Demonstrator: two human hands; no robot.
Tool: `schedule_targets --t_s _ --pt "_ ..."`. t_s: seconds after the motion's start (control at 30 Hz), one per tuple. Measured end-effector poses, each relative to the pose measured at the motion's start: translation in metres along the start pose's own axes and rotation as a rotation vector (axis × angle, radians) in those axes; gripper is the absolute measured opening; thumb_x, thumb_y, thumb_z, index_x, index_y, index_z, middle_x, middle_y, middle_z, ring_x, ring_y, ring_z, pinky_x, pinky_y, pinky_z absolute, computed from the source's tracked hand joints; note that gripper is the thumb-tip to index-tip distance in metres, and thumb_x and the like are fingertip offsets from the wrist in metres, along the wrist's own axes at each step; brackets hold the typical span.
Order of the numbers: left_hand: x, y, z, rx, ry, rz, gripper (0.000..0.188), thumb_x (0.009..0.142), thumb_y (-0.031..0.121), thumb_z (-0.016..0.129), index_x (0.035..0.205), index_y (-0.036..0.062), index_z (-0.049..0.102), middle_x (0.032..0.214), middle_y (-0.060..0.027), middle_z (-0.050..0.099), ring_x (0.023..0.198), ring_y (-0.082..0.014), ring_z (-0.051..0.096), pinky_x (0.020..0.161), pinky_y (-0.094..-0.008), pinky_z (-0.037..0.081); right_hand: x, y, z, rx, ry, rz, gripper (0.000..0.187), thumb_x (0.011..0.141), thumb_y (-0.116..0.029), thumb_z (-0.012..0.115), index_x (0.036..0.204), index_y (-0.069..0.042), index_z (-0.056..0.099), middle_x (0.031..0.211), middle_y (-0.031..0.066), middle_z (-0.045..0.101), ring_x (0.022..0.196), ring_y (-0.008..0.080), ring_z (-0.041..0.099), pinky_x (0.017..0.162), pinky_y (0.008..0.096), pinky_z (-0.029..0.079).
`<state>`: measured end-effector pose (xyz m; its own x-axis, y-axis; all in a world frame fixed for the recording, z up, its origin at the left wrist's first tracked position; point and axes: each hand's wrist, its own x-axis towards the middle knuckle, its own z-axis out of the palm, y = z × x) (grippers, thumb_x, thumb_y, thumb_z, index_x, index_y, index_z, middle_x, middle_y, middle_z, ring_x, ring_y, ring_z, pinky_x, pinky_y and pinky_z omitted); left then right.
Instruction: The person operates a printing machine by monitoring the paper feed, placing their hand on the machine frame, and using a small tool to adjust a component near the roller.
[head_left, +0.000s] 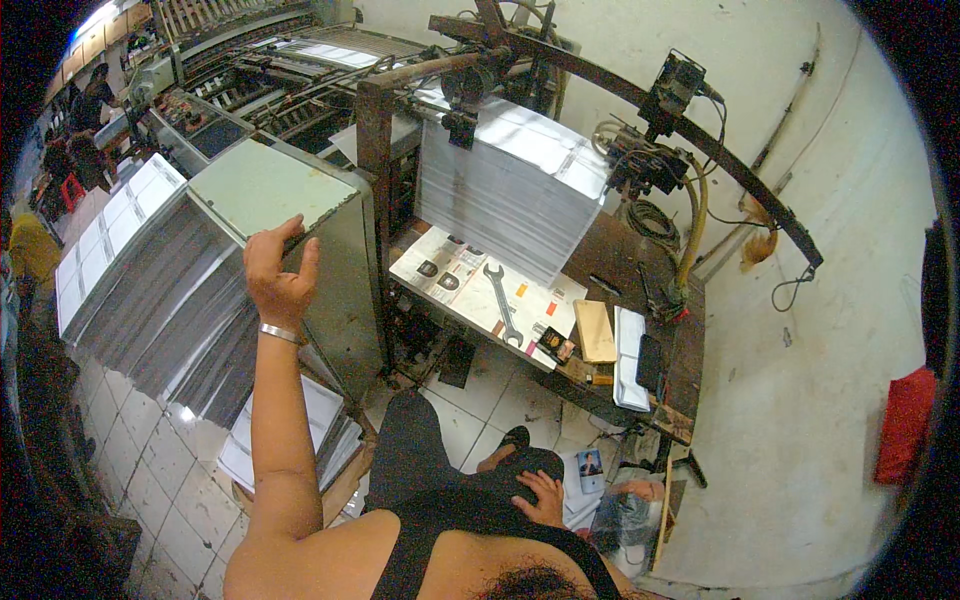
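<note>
My left hand (279, 274) rests on the near edge of a pale green metal cabinet (270, 185). Its thumb stands apart from the bent fingers, and I see nothing held in it; a silver band is round the wrist. Just left of it rises a tall stack of printed paper sheets (185, 300). My right hand (542, 497) lies on my dark-clad thigh, fingers spread, holding nothing. On the wooden table (625, 265) ahead, an open-end wrench (502, 305) lies on a printed sheet, near a second tall paper stack (510, 190).
A tan block (594, 331), a folded white paper bundle (629, 358) and a dark phone-like object (650, 362) sit at the table's right. A curved metal arm (740, 165) with cables reaches overhead. Printing machinery (290, 95) fills the back left. More sheets (300, 430) lie low beside my left arm.
</note>
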<state>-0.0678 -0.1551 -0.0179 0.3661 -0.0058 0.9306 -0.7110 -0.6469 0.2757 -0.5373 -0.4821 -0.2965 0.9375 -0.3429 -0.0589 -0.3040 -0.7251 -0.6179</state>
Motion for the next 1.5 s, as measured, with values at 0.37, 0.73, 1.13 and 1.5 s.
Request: schedule_targets --t_s 0.37,0.73,1.13,1.5 --pt "-0.0023 -0.0027 -0.0015 -0.004 -0.001 -0.009 0.028 0.083 0.018 0.077 0.108 0.0079 0.073 0.092 -0.0089 0.072 0.085 -0.0281 0.066 0.085 -0.0397 0.048 -0.0002 0.0 -0.0007 -0.003 -0.009 0.003 0.059 0.085 -0.056 0.073 0.134 -0.024 0.067 0.144 0.0039 0.061 0.144 0.035 0.042 0.117 0.0643 0.016" --pt "0.0 0.0003 0.0 -0.01 -0.005 0.001 0.028 0.082 0.017 0.078 0.108 0.0076 0.072 0.092 -0.0093 0.071 0.085 -0.0284 0.065 0.084 -0.04 0.048 -0.0003 0.0007 -0.0007 0.001 -0.014 -0.001 0.06 0.086 -0.058 0.071 0.136 -0.024 0.066 0.145 0.0042 0.06 0.144 0.0342 0.041 0.117 0.0647 0.015" --pt "0.0 0.001 -0.0006 -0.006 -0.005 -0.016 0.027 0.082 0.018 0.078 0.107 0.0075 0.073 0.091 -0.0095 0.072 0.085 -0.0284 0.066 0.085 -0.0401 0.049 0.0005 0.0025 -0.0008 -0.024 -0.009 -0.022 0.059 0.086 -0.056 0.072 0.136 -0.025 0.065 0.145 0.0035 0.06 0.144 0.0342 0.042 0.116 0.0644 0.018" --pt "-0.0001 0.0022 -0.0011 0.006 -0.005 -0.011 0.027 0.082 0.017 0.077 0.107 0.0078 0.073 0.092 -0.0089 0.072 0.086 -0.028 0.066 0.085 -0.0402 0.048 -0.001 -0.0035 -0.0023 -0.013 0.005 -0.003 0.058 0.086 -0.055 0.072 0.135 -0.024 0.066 0.145 0.0038 0.06 0.144 0.0337 0.042 0.117 0.0635 0.018"
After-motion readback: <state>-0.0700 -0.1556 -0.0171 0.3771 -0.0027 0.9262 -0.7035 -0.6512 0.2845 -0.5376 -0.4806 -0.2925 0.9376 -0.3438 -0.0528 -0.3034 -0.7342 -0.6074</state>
